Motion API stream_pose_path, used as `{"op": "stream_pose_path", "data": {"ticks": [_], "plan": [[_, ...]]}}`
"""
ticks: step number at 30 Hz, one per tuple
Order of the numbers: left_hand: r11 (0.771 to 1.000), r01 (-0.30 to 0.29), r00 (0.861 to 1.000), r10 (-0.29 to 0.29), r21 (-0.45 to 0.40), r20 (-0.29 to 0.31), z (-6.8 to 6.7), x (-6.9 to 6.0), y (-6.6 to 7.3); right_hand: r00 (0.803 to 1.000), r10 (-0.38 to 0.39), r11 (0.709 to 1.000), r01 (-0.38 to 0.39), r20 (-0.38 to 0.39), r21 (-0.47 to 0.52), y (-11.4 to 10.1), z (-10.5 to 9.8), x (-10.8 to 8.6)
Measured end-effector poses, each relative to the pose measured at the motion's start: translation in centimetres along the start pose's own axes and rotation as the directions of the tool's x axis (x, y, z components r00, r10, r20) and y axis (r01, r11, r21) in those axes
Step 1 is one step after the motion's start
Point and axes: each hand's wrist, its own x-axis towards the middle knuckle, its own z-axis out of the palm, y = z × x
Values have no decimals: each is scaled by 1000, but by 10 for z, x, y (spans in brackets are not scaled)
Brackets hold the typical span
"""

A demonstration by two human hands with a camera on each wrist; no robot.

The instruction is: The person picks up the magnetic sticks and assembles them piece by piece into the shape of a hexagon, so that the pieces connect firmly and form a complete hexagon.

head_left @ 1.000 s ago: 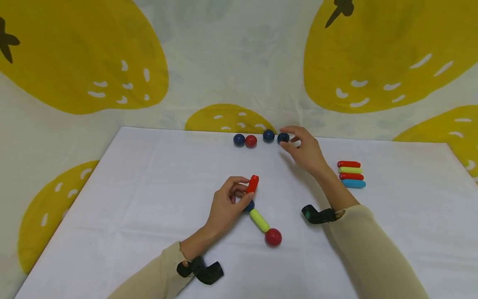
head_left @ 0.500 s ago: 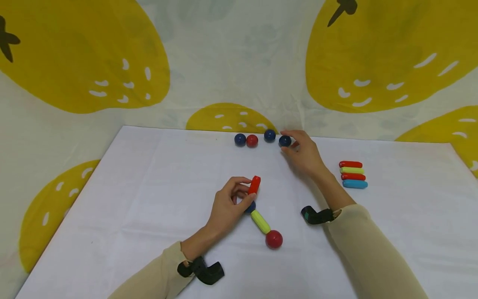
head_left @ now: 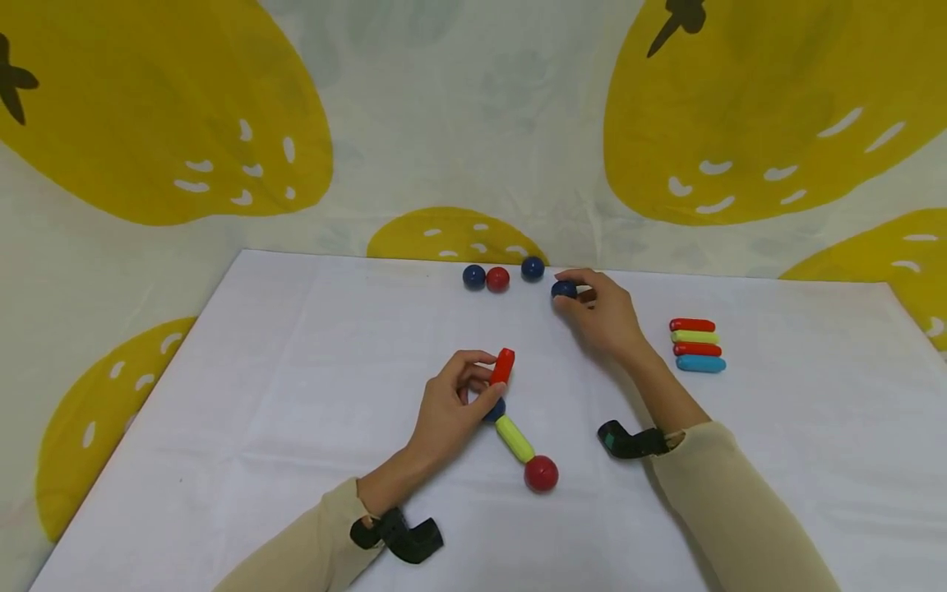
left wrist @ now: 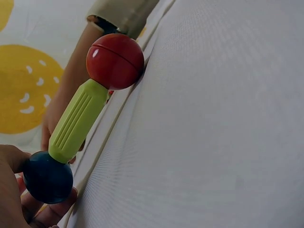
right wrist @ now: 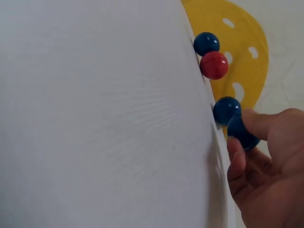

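Note:
My left hand [head_left: 447, 411] pinches a red stick [head_left: 503, 366] joined to a blue ball [head_left: 496, 409]; a yellow-green stick [head_left: 514, 439] runs from that ball to a red ball [head_left: 542, 474]. In the left wrist view the blue ball [left wrist: 48, 177], the yellow-green stick [left wrist: 79, 121] and the red ball [left wrist: 115, 61] form one line beside my fingers. Near the table's back edge my right hand [head_left: 602, 316] holds another blue ball [head_left: 564, 289] between thumb and fingers, shown as a blue ball [right wrist: 242, 132] in the right wrist view.
Along the back edge lie a blue ball [head_left: 474, 277], a red ball [head_left: 498, 279] touching it, and another blue ball [head_left: 533, 268]. To the right, several sticks [head_left: 695, 337] in red, yellow-green and blue lie stacked in a column on the white table [head_left: 296, 395].
My right hand has moved slightly toward the front of the table, with the blue ball between its fingers. The left hand and its joined pieces have stayed almost still.

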Motion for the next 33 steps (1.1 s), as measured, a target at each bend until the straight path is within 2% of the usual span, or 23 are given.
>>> {"op": "stream_pose_path", "data": {"ticks": [3, 8, 15, 19, 28, 33], "plan": [[1000, 1, 1000, -1, 2, -3, 1, 0, -1, 1000, 3, 999, -4, 7, 41, -3, -2, -6], [1000, 5, 1000, -5, 1, 0, 0, 0, 0, 999, -33, 985, 26, 39, 170, -11, -3, -16], [1000, 26, 1000, -26, 14, 8, 0, -1, 1, 980, -92, 951, 34, 177, 308, -14, 0, -24], [999, 30, 999, -31, 13, 11, -1, 1, 2, 968, -132, 933, 47, 215, 357, -16, 1, -24], [999, 32, 999, -32, 11, 11, 0, 2, 1, 929, -252, 914, 136, 271, 382, -23, -1, -25], [1000, 21, 1000, -21, 11, 9, 0, 1, 0, 913, -272, 927, 164, 304, 338, -28, -1, -27]]}}
